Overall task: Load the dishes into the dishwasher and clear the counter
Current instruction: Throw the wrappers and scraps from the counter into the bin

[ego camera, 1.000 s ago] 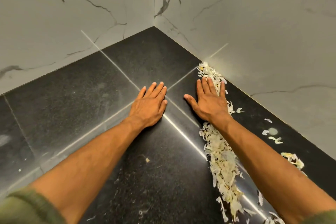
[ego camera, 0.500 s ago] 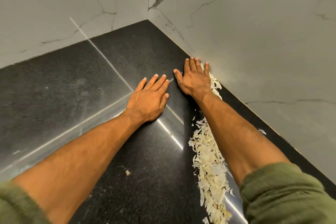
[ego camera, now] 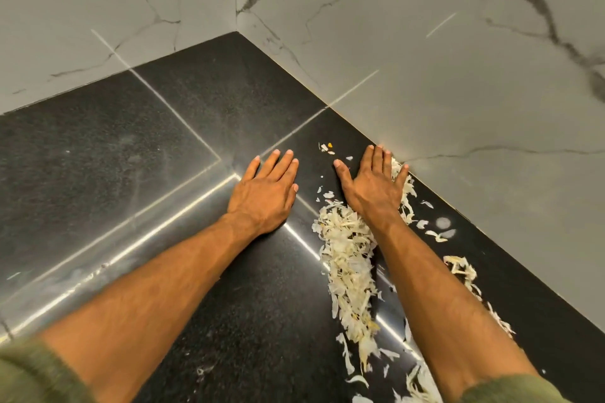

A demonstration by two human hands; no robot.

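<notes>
While I lean over the black counter [ego camera: 203, 271]:
Left hand [ego camera: 265, 195]: flat, fingers straight, holding nothing.
Right hand [ego camera: 373, 186]: flat, fingers spread, on pale peelings [ego camera: 347, 258] beside the marble wall [ego camera: 458, 91].

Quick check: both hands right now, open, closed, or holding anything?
Left hand: open, flat on the counter, holding nothing.
Right hand: open, flat on the counter against the peelings, holding nothing.

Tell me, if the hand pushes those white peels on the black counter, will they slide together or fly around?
The white peels look thin and papery, so probably very light and floppy. On the glossy black counter they would likely slide easily under the flat right hand. Stray flakes already lie apart, so some may scatter or stay behind.
</notes>
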